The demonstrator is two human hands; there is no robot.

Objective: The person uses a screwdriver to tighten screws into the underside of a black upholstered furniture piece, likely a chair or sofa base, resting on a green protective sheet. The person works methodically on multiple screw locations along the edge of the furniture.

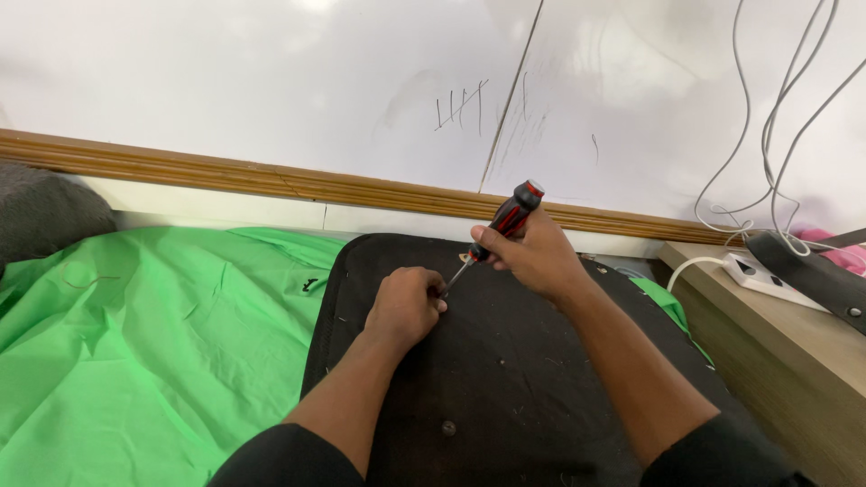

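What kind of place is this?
Probably a makeshift home repair spot: a screwdriver in the right hand over a black panel, a green cloth, and a power strip by the wall.

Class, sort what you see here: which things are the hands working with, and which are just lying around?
In use:
right hand
screwdriver
left hand, pinching at the tip
black panel

Lying about:
green cloth
white power strip
grey cables
loose screw
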